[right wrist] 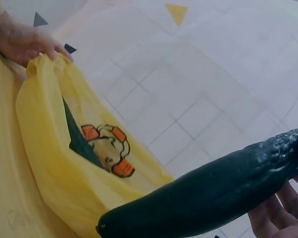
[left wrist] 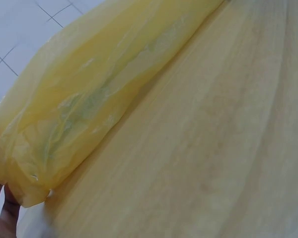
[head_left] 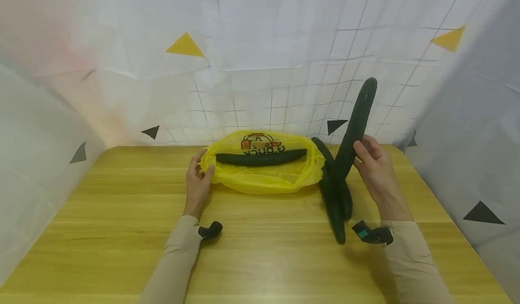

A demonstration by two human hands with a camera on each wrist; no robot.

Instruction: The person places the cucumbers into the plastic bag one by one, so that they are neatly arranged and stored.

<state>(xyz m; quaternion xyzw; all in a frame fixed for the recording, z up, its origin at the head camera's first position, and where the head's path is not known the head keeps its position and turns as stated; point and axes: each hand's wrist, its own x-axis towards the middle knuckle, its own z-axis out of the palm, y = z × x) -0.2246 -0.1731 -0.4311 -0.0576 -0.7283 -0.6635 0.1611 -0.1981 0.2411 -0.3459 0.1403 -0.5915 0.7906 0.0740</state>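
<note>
In the head view my right hand (head_left: 377, 171) grips a dark green cucumber (head_left: 357, 119) by its lower part, tilted upward above the table. A yellow plastic bag (head_left: 268, 185) with a printed duck picture lies with its mouth spread wide. Inside it a cucumber (head_left: 262, 159) lies lengthwise. My left hand (head_left: 198, 184) holds the bag's left end between thumb and fingers; the right wrist view shows that hand (right wrist: 32, 42) at the bag's rim. Two more cucumbers lie crossed right of the bag, one longer in front (head_left: 334, 218) and one partly covered (head_left: 346, 200).
The wooden table (head_left: 260, 259) runs up to a white sheet wall (head_left: 260, 87) with grid lines and triangles behind the bag. Similar sheets close off the left and right sides.
</note>
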